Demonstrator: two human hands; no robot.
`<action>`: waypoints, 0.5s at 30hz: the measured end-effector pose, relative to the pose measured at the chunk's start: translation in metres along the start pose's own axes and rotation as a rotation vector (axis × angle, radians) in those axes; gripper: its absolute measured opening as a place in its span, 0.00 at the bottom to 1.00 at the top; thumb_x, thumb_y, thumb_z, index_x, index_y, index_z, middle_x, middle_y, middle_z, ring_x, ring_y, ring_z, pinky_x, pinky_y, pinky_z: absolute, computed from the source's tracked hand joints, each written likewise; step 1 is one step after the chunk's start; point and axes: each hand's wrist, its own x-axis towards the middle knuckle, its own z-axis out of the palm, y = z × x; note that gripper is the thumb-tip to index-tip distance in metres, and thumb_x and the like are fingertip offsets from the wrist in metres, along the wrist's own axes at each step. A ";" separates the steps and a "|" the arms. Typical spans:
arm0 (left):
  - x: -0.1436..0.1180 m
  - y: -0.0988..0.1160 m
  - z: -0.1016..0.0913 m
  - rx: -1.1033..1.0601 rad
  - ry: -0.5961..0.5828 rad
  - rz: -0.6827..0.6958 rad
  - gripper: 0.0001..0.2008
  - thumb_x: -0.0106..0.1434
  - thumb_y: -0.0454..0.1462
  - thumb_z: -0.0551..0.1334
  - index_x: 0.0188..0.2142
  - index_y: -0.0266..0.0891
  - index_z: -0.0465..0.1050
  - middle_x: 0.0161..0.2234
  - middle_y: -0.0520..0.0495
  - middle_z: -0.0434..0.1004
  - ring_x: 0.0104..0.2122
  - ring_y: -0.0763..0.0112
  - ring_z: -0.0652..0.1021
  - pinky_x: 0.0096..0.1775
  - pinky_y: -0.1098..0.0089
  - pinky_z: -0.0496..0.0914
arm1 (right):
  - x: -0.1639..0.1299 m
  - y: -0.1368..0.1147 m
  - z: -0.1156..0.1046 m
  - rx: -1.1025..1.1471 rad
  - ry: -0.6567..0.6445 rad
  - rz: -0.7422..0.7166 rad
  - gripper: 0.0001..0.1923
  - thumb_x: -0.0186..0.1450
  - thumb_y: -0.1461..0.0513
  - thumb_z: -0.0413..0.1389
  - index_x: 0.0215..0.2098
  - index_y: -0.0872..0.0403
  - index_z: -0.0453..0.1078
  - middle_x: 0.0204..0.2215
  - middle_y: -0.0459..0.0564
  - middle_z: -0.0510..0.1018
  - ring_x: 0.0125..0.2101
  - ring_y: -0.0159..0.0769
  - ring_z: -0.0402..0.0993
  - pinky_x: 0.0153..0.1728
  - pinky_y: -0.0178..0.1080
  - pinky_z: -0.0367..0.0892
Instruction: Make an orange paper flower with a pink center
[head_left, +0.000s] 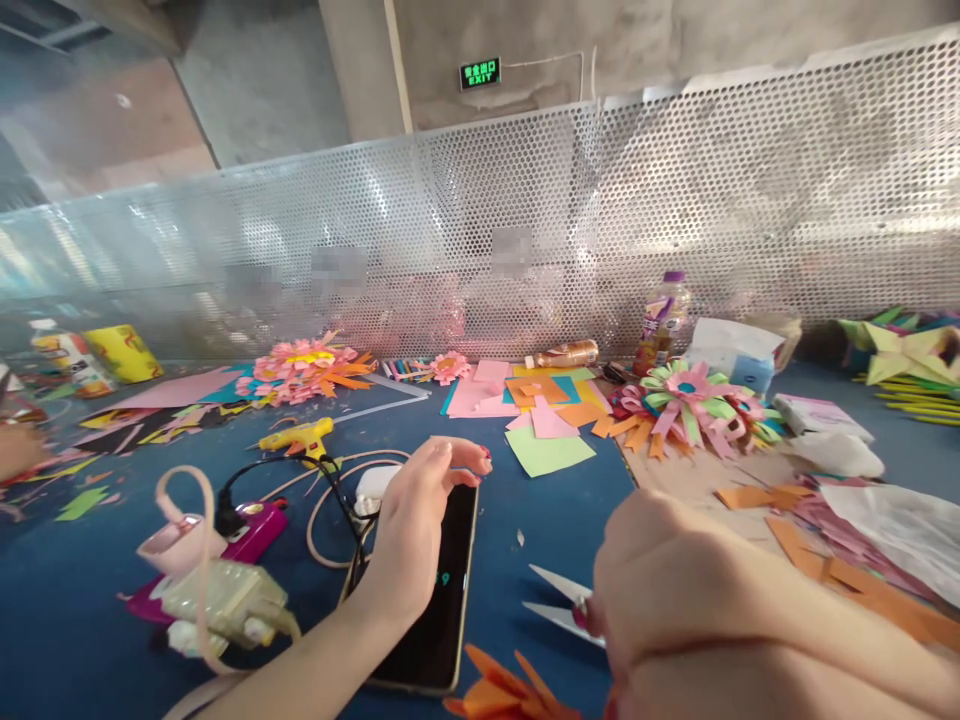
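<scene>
We rest our left hand (420, 530) on a black phone (439, 600) that lies flat on the blue table (75, 620), near its front edge; the palm covers the upper part of the screen and the fingers curl loosely over the top end, not clamped round it. Our right hand (660, 580) is closed on a pair of scissors (559, 605), whose two pale blades stand apart and point left toward the phone, just beside it. Below the blades lies an orange paper piece with pointed petals (502, 690). Left of the phone we see a white charger and looped cables (352, 500), a pink case (247, 540) and a yellow glue gun (300, 437). Farther back lie loose coloured paper sheets (540, 420), a looped paper flower (686, 405) on the right, a pink and orange flower (304, 368) on the left, and a bottle (666, 320) against the perforated metal screen (525, 200)
</scene>
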 end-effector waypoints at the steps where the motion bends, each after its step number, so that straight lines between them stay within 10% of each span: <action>1: 0.001 -0.001 0.000 -0.004 0.008 -0.016 0.14 0.64 0.40 0.54 0.28 0.38 0.75 0.31 0.48 0.73 0.36 0.67 0.72 0.36 0.71 0.66 | -0.001 -0.002 0.000 0.022 0.009 -0.019 0.07 0.62 0.67 0.55 0.28 0.50 0.65 0.22 0.43 0.72 0.21 0.28 0.69 0.26 0.30 0.69; 15: 0.018 -0.027 -0.011 0.358 -0.044 -0.007 0.14 0.59 0.44 0.57 0.26 0.37 0.73 0.23 0.48 0.74 0.27 0.68 0.75 0.29 0.71 0.67 | -0.028 -0.046 -0.030 0.033 -0.173 0.087 0.08 0.61 0.70 0.54 0.37 0.53 0.63 0.30 0.48 0.71 0.28 0.33 0.68 0.31 0.34 0.70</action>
